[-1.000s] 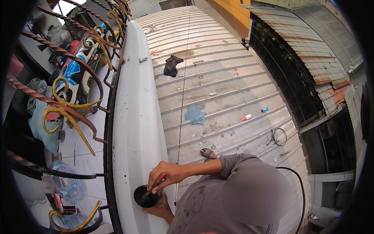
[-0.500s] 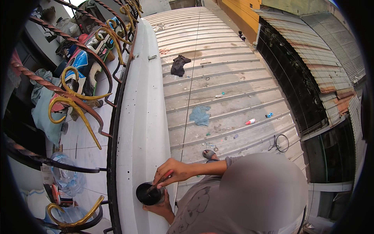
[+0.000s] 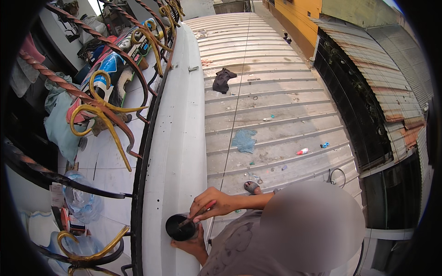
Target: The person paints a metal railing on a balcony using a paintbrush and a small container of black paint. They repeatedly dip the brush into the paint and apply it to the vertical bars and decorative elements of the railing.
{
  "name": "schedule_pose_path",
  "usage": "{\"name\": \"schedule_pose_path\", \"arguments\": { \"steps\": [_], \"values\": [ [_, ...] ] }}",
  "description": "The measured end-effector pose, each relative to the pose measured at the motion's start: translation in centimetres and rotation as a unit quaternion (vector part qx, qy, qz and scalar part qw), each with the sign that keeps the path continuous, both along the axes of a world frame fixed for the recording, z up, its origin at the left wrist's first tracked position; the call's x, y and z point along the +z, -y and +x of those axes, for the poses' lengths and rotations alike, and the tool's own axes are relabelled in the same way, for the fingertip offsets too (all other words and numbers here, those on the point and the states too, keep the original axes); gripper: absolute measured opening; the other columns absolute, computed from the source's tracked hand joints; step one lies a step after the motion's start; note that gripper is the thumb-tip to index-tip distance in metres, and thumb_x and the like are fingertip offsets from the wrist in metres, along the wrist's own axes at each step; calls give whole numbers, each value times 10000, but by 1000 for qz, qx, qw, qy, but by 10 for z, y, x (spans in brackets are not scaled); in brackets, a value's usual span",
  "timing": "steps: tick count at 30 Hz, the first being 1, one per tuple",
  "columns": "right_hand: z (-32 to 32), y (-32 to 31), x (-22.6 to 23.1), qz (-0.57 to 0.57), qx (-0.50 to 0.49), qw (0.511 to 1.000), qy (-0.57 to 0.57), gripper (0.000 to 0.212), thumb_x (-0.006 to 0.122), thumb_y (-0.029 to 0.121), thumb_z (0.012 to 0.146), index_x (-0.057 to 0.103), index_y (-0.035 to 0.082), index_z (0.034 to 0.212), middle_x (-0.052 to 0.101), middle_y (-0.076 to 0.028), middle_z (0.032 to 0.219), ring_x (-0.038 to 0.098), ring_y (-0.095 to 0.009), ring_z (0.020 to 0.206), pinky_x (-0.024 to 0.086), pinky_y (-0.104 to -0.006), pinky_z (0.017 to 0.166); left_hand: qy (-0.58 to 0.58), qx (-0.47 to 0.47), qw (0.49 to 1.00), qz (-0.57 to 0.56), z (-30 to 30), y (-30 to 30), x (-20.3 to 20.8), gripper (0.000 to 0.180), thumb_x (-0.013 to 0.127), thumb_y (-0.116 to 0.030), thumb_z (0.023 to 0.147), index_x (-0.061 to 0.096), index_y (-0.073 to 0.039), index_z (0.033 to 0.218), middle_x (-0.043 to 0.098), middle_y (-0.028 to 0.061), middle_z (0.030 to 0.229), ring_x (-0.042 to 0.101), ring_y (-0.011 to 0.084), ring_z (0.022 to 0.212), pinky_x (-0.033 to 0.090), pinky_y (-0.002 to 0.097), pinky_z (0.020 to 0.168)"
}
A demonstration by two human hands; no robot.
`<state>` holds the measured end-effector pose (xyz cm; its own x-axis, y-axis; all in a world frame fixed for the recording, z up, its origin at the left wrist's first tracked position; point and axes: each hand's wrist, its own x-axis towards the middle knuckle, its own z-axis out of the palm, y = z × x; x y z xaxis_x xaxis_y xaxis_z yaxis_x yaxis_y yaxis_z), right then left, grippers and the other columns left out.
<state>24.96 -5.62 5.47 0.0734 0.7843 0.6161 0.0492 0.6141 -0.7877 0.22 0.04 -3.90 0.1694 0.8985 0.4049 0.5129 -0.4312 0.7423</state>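
A round can (image 3: 180,228) with a dark inside stands over the white ledge (image 3: 177,152), its open mouth facing up. My left hand (image 3: 192,244) grips its lower side, the fingers curled around the wall. From the other side, my right hand (image 3: 209,204) holds a brush by its reddish handle (image 3: 205,207). The brush slants down into the can, and its tip is hidden against the dark inside. Just left of the can runs the black bottom bar of an iron railing (image 3: 144,177).
The railing has twisted copper-coloured bars and gold scrolls (image 3: 103,126). Behind it lie a clear plastic bottle (image 3: 83,198) and piled household goods. To the right is a ribbed metal roof (image 3: 285,101) with a dark cloth (image 3: 223,80), a blue plastic bag (image 3: 244,140) and a sandalled foot (image 3: 252,187).
The whole view has shifted, so the ledge and roof appear farther right. Both hands keep their grips on the can and the brush, which is still inside the can.
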Motion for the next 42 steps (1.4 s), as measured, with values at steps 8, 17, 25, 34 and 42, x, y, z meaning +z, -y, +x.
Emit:
{"name": "schedule_pose_path", "arguments": {
  "steps": [8, 17, 25, 34, 42],
  "values": [
    [-4, 0, -2, 11, -22, 1000, 3, 231, 822, 208, 898, 802, 106, 1104, 784, -65, 986, 747, -202, 879, 583, -306, 747, -45, 14, 999, 13, -4, 1, -4, 1078, 996, -417, 574, 473, 62, 1387, 545, 200, 1255, 561, 354, 1166, 461, 464, 1032],
    [5, 3, -5, -66, 4, 997, 35, 198, 826, 195, 892, 806, 104, 1067, 782, -60, 987, 751, -190, 879, 580, -286, 735, -80, -8, 995, 56, 0, -1, 4, 879, 997, -438, 545, 625, -19, 1222, 578, 164, 1191, 501, 349, 1117, 379, 467, 971],
    [1, 3, -6, -54, -51, 997, 19, 210, 878, 150, 808, 808, 102, 1000, 786, -66, 896, 749, -209, 756, 574, -290, 667, -213, -27, 977, 2, 2, -2, 32, 756, 940, -544, 615, 704, -84, 1166, 711, 99, 1091, 630, 289, 1076, 357, 443, 963],
    [7, -2, -9, -35, -76, 996, -8, 156, 887, 117, 773, 786, 21, 843, 772, -113, 818, 746, -202, 711, 569, -293, 638, -286, -8, 957, -47, 3, 3, 37, 779, 906, -586, 676, 682, -135, 1270, 715, 89, 1198, 630, 274, 1183, 332, 449, 1041],
    [6, -11, -34, -8, -52, 996, -78, 176, 902, 123, 730, 790, 37, 835, 765, -100, 780, 727, -210, 653, 559, -293, 619, -238, 0, 970, -46, 7, 4, 28, 787, 905, -581, 682, 660, -131, 1279, 707, 80, 1211, 620, 258, 1189, 316, 445, 1052]
  ]
}}
